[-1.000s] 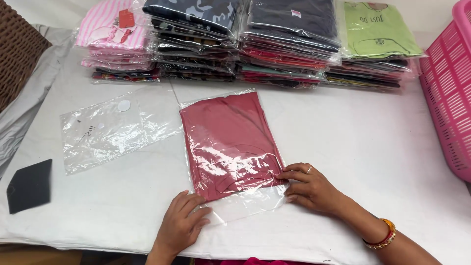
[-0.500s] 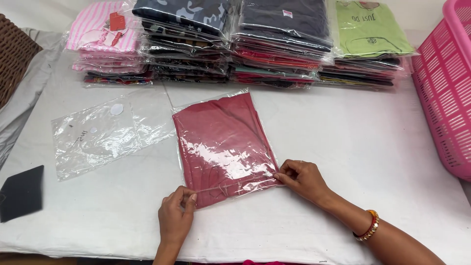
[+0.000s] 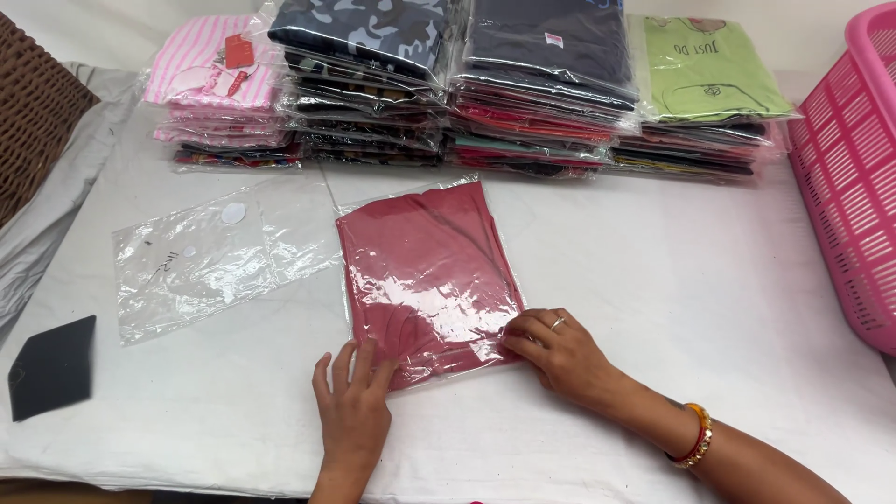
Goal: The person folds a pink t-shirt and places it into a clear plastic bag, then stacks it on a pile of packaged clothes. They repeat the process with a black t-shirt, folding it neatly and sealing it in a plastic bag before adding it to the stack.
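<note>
**A:** Big white tabletop (image 3: pixel 653 280), stacks of bagged shirts (image 3: pixel 485 84) along the far edge, pink basket (image 3: pixel 854 177) at the right edge. Red folded shirt in its clear bag (image 3: pixel 425 271) lying flat, centre, slightly toward the near edge. Any tips for closing that flap neatly?

**B:** Looks half there. Left hand (image 3: pixel 353 411) flat, fingers spread, pressing the bag's near-left corner. Right hand (image 3: pixel 555 350) fingertips bunched, pinching the near-right corner. Probably best: keep both corners level, push air toward the far end, then smooth across. Empty bag (image 3: pixel 219 257) lying left, well apart, out of the way.
</note>
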